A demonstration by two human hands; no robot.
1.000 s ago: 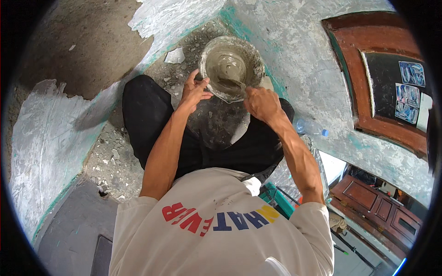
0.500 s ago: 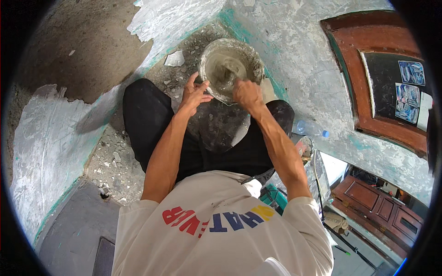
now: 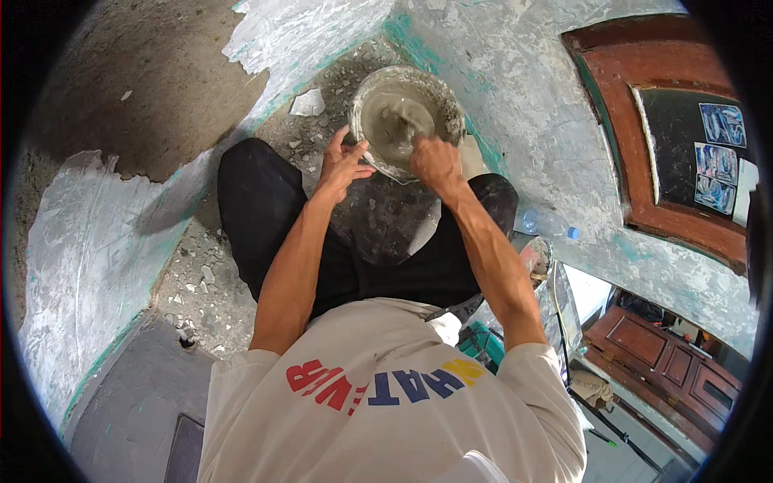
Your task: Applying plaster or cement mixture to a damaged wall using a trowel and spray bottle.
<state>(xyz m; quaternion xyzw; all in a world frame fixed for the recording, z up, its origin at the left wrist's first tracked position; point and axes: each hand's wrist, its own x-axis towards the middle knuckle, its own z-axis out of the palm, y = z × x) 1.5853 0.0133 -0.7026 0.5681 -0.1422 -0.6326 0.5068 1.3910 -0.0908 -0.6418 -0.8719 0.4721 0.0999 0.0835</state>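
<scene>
Right hand (image 3: 437, 165), in the head view, curls into a fist above the near right rim of a round mortar bucket (image 3: 449, 113); it appears to be gripping the handle of a mixing tool (image 3: 411, 130), though the knuckles cover most of it. From the fist, the tool's visible part points away from the body and leftward, down into the wet grey mortar (image 3: 378, 121) near the middle of the bucket. That slant is the relation that counts: the mortar's centre lies ahead and slightly left of the right hand, which is the nearer of the two to it.

Left hand (image 3: 345, 165) is at the near left rim, fingers parted and fingertips touching the bucket's edge; whether they pinch the wall or merely brace it, I cannot tell. The bucket thus lies ahead of both hands and between them, its mouth upward. Being round, it offers no long axis; only the tool gives one.

The bucket is toward the far corner of the rubble-strewn floor (image 3: 205, 290), close to the edge along the right wall (image 3: 515, 97). A pale plaster chunk (image 3: 307, 102) lies just left of it, and a clear plastic bottle (image 3: 547, 222) lies beyond the right knee (image 3: 495, 201).
</scene>
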